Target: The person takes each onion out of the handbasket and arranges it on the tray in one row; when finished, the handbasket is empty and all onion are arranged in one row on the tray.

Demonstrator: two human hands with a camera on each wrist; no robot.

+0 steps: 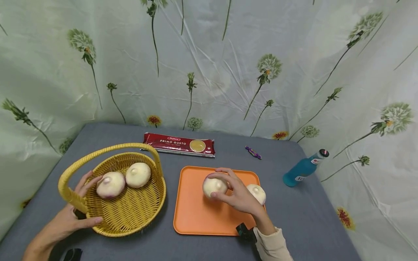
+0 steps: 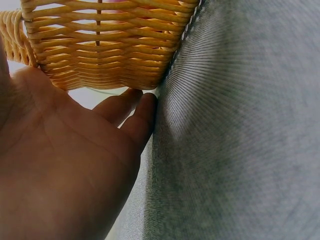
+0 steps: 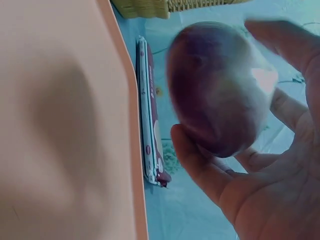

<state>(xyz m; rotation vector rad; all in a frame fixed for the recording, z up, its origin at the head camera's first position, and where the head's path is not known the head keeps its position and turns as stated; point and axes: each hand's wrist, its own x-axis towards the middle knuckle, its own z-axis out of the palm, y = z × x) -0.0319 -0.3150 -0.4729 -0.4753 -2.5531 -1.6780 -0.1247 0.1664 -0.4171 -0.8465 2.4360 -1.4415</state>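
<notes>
Turnip — right hand is gripping it over the orange tray, purple end facing the palm; left hand is lying relaxed against the wicker basket.

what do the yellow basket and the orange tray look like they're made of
The basket looks like woven wicker or rattan, possibly plastic: interlaced yellow strands show clearly in the left wrist view. The tray seems to be smooth matte plastic, one even orange with rounded corners.

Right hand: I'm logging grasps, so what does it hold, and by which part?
The right hand grips a turnip round its sides, fingers over the top, thumb underneath, above the orange tray.
</notes>
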